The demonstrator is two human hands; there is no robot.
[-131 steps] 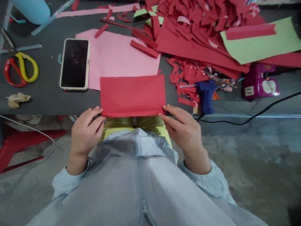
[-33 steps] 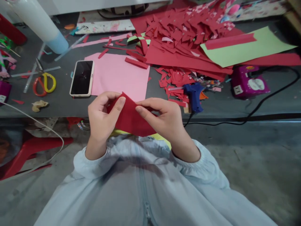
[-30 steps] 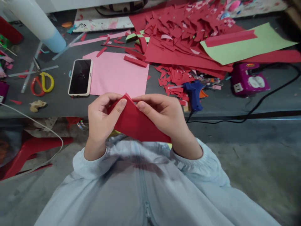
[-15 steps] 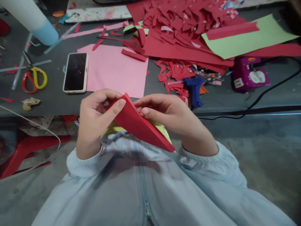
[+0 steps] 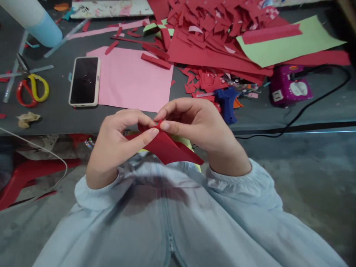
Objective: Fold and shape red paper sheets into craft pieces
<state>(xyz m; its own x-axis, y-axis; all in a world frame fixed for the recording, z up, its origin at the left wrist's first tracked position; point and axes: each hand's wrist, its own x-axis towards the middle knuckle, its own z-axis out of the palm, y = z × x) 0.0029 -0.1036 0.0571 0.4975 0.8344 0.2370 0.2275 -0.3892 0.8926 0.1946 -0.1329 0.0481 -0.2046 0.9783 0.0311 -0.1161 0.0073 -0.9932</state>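
Note:
A folded piece of red paper [image 5: 169, 146] hangs between my two hands, in front of the table's near edge. My left hand [image 5: 119, 139] pinches its upper edge between thumb and fingers. Right beside those fingertips, my right hand [image 5: 198, 129] pinches the same edge, thumb in front. The paper bends at the pinched spot and its lower corner points right. Beyond the hands, a pink sheet [image 5: 136, 79] lies on the table, with a phone [image 5: 85, 81] on its left side.
Red-and-yellow scissors [image 5: 32, 87] and a white-and-blue bottle [image 5: 41, 26] are at the left. Red paper scraps [image 5: 205, 79], a blue glue gun [image 5: 226, 104], a purple box [image 5: 290, 85] with a black cable and a green sheet [image 5: 286, 44] lie to the right.
My right hand has moved up and left to the paper's top edge, meeting my left fingertips. The paper is now bent there. The view has shifted slightly.

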